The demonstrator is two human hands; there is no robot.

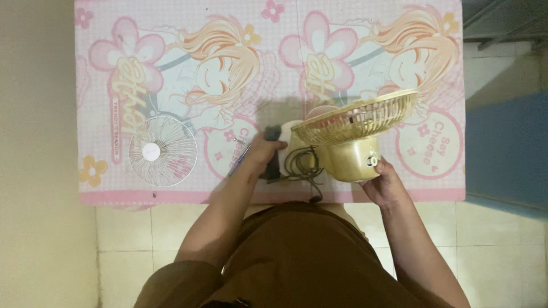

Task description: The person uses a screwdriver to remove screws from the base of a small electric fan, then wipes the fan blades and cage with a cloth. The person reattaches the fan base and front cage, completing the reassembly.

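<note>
Holding the yellow fan (351, 142) on the surface (274, 34), the right hand (388, 185) is closed around the motor housing, and the left hand (264, 151) grips the base, with a thin tool (240, 158) partly hidden under it. A dark cord (302, 168) hangs between the hands. A white round grille (162, 151) lies well apart, near the left edge. The fan blades are hard to see behind the cage.

One head camera looks straight down from well above the mat (171, 188), with the floor (45, 245) along its near edge.
</note>
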